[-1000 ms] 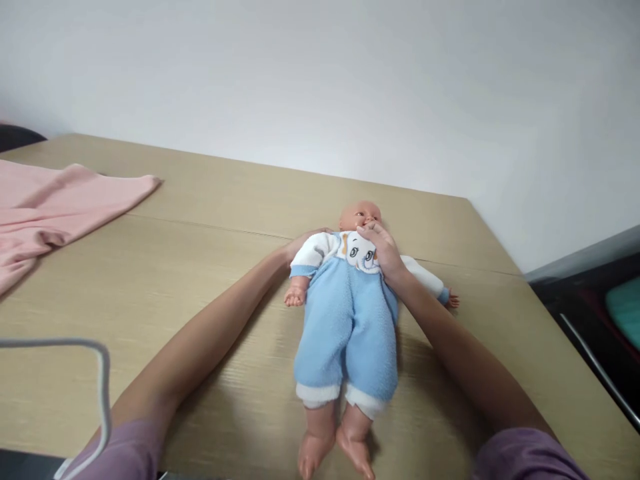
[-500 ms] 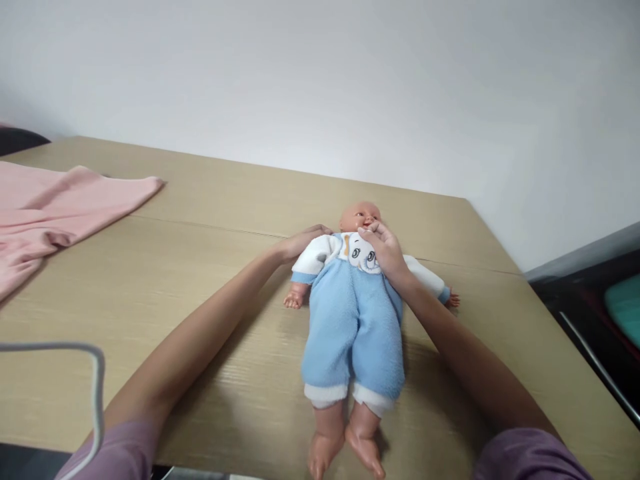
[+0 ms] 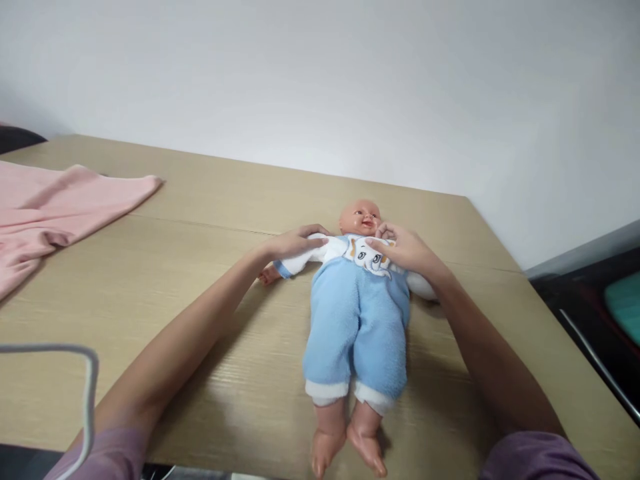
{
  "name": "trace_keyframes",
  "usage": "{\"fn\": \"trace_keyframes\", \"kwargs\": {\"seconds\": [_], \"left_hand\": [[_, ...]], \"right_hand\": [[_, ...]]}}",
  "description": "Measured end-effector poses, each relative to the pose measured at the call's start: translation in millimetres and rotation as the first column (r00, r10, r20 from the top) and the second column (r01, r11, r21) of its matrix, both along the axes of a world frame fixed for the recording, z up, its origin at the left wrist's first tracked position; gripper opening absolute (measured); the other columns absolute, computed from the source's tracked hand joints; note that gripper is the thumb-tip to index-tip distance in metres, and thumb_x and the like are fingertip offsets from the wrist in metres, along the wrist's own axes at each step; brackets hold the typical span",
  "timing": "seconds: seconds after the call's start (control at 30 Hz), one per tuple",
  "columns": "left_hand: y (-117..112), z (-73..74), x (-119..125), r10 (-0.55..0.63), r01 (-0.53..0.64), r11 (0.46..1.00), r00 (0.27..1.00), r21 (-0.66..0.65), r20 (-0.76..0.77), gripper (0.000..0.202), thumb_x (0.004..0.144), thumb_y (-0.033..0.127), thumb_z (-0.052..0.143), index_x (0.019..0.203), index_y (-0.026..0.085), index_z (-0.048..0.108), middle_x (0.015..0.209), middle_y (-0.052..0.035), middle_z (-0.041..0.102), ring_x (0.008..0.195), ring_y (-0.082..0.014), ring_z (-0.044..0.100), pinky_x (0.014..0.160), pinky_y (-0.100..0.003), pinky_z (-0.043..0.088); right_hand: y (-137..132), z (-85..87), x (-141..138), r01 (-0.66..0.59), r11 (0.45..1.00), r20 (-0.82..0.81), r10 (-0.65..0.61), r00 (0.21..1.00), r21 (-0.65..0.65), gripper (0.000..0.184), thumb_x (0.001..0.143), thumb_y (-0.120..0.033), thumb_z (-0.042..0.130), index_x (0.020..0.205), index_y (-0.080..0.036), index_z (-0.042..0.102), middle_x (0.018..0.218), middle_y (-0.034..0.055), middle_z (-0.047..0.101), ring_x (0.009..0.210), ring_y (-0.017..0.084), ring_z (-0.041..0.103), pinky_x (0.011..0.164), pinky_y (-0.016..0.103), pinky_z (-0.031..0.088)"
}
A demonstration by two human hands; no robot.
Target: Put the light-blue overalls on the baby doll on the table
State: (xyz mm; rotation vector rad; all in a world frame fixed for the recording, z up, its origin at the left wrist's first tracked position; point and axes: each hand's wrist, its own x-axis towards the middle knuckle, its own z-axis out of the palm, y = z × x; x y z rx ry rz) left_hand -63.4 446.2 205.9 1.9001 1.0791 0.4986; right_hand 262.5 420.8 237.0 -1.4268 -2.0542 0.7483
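A baby doll (image 3: pixel 367 213) lies on its back, head toward the wall, bare feet toward me. It wears a fluffy blue and white outfit (image 3: pixel 357 313) with an animal face on the chest. My left hand (image 3: pixel 295 241) holds the white sleeve at the shoulder on the left, thumb and fingers around it. At the other shoulder, my right hand (image 3: pixel 405 247) has curled fingers by the doll's cheek and its thumb on the chest print, gripping the outfit there. That hand and forearm hide part of the sleeve on the right.
A pink cloth (image 3: pixel 65 207) lies rumpled on the left of the wooden table (image 3: pixel 210 320). A white cable (image 3: pixel 90 393) loops at lower left. Beyond the table's right edge stands a dark chair-like object with a green patch (image 3: pixel 625 307). A plain wall rises behind.
The doll's arm on the left has swung outward, away from its body. My left hand has come over the sleeve. My right hand has shifted right, from the chin toward the shoulder.
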Motion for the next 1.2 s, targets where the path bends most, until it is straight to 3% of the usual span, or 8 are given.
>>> {"fn": "trace_keyframes", "kwargs": {"seconds": [0.27, 0.37, 0.5, 0.63, 0.77, 0.93, 1.07, 1.2], "left_hand": [[-4, 3.9, 4, -0.048, 0.056, 0.997, 0.991, 0.058, -0.122, 0.062, 0.105, 0.067, 0.046, 0.145, 0.023, 0.065, 0.153, -0.0109, 0.072, 0.14, -0.0316, 0.066, 0.119, -0.04, 0.049], [-6, 9.2, 0, 0.048, -0.019, 0.996, 0.936, 0.087, -0.348, 0.068, 0.107, 0.074, 0.039, 0.14, 0.022, 0.067, 0.148, -0.0141, 0.075, 0.132, -0.0349, 0.071, 0.112, -0.043, 0.053], [-1, 20.4, -16, 0.089, -0.056, 0.996, 0.798, 0.074, -0.596, 0.077, 0.106, 0.08, 0.036, 0.142, 0.02, 0.067, 0.135, -0.0194, 0.08, 0.118, -0.0397, 0.076, 0.1, -0.046, 0.056], [-4, 34.1, -22, 0.27, -0.137, 0.961, 0.651, 0.24, -0.71, 0.065, 0.109, 0.07, 0.042, 0.129, 0.016, 0.071, 0.127, -0.023, 0.081, 0.113, -0.0433, 0.076, 0.096, -0.05, 0.056], [-30, 43.0, 23, 0.379, -0.115, 0.808, 0.852, 0.578, -0.362, 0.037, 0.114, 0.045, 0.047, 0.123, 0.017, 0.068, 0.126, -0.0178, 0.077, 0.121, -0.036, 0.071, 0.105, -0.048, 0.056], [-55, 38.4, 122, 0.058, 0.116, 0.673, 0.976, 0.731, -0.208, 0.03, 0.116, 0.04, 0.055, 0.131, 0.017, 0.066, 0.139, -0.0168, 0.07, 0.135, -0.034, 0.061, 0.123, -0.049, 0.048], [-48, 29.8, 166, -0.048, 0.291, 0.693, 0.931, 0.66, -0.361, 0.028, 0.115, 0.034, 0.059, 0.132, 0.014, 0.069, 0.135, -0.0158, 0.074, 0.128, -0.0336, 0.065, 0.116, -0.047, 0.051], [-40, 20.9, 168, 0.028, 0.25, 0.723, 0.921, 0.644, -0.389, 0.024, 0.115, 0.03, 0.058, 0.126, 0.013, 0.071, 0.127, -0.0155, 0.076, 0.125, -0.035, 0.066, 0.111, -0.048, 0.051]], "right_hand": [[-6, 10.3, 34, -0.114, 0.993, 0.204, 0.109, 0.973, 0.013, 0.041, 0.104, -0.065, 0.066, 0.107, -0.025, 0.076, 0.101, 0.0059, 0.081, 0.091, 0.027, 0.07, 0.079, 0.038, 0.05], [-15, -2.6, 50, -0.109, 0.993, 0.218, 0.096, 0.971, 0.051, 0.039, 0.106, -0.063, 0.065, 0.106, -0.025, 0.074, 0.094, 0.0057, 0.079, 0.085, 0.027, 0.068, 0.077, 0.039, 0.051], [-39, -27.0, 89, -0.086, 0.944, 0.24, 0.007, 0.971, 0.319, 0.032, 0.108, -0.055, 0.064, 0.099, -0.025, 0.07, 0.104, 0.01, 0.075, 0.102, 0.032, 0.07, 0.097, 0.048, 0.055], [-76, -59.7, 136, 0.029, 0.921, 0.184, -0.109, 0.977, 0.389, 0.04, 0.1, -0.058, 0.077, 0.124, -0.027, 0.069, 0.126, 0.0142, 0.074, 0.119, 0.04, 0.07, 0.105, 0.059, 0.058], [-100, -85.8, 164, 0.091, 0.965, 0.044, -0.105, 0.994, 0.246, 0.055, 0.093, -0.056, 0.085, 0.139, -0.03, 0.069, 0.135, 0.0168, 0.072, 0.119, 0.042, 0.073, 0.094, 0.058, 0.067], [-97, -91.7, 162, 0.19, 0.968, -0.083, -0.179, 0.98, 0.166, 0.051, 0.088, -0.049, 0.09, 0.133, -0.029, 0.074, 0.125, 0.0113, 0.079, 0.111, 0.038, 0.078, 0.098, 0.057, 0.066], [-95, -88.6, 150, 0.357, 0.922, -0.363, -0.283, 0.888, 0.153, 0.06, 0.076, -0.05, 0.1, 0.124, -0.028, 0.073, 0.121, 0.008, 0.079, 0.11, 0.032, 0.077, 0.099, 0.05, 0.066], [-87, -79.6, 135, 0.346, 0.933, -0.562, -0.234, 0.794, 0.101, 0.063, 0.074, -0.045, 0.103, 0.125, -0.029, 0.069, 0.126, 0.006, 0.075, 0.114, 0.026, 0.075, 0.103, 0.04, 0.065]]}}
